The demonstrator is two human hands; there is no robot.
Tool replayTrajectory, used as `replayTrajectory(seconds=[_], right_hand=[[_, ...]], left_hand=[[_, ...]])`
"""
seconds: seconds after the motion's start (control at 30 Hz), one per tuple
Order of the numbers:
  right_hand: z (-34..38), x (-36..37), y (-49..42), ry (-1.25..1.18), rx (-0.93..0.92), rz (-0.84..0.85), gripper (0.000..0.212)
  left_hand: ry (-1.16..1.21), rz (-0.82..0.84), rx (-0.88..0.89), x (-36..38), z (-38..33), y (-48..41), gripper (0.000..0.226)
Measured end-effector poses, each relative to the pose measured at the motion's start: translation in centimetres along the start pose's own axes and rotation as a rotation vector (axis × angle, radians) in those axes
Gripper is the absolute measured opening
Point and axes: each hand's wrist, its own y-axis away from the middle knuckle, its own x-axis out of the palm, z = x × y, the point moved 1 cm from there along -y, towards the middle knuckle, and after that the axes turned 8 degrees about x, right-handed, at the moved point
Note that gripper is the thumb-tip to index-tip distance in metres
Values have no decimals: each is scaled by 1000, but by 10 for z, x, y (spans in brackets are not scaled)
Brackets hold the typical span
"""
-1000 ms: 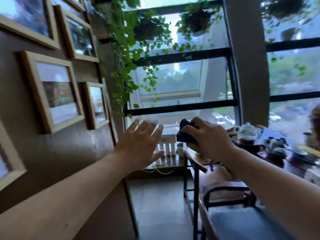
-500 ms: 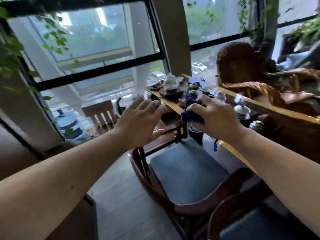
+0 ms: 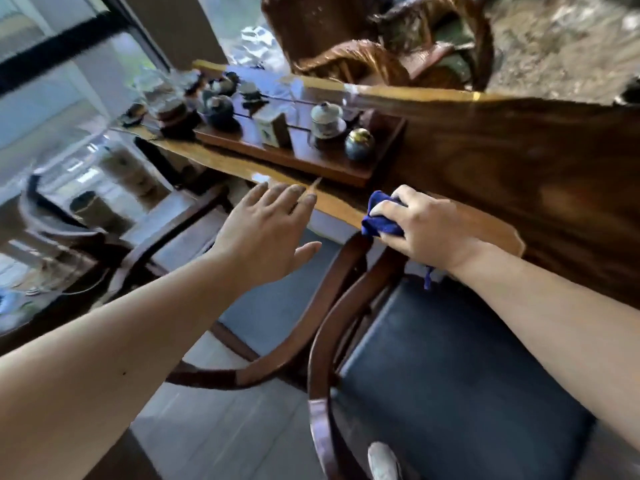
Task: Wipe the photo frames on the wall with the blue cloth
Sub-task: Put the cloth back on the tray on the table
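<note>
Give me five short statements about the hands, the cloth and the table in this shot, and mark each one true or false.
1. The right hand grips the blue cloth. True.
2. The left hand holds a teacup. False: it is open and holds nothing.
3. A photo frame is being wiped. False: no frame is in view.
4. A tea tray with a lidded cup sits on the wooden table. True.
5. The chair seat is red. False: it is dark blue.
</note>
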Motion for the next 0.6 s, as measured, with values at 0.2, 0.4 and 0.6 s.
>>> replayTrajectory(seconds=[0.2,0.4,0.6], right_hand=[[-69,31,13,70,185,99,30],[-124,90,5,157,273,188,32],[-156,140,-16,209,297,232,57]], left_hand=[[183,15,4,51,-26,-42,74],[281,7,-43,96,-31,-58,71],[300,84,-69,134,-35,-66,72]])
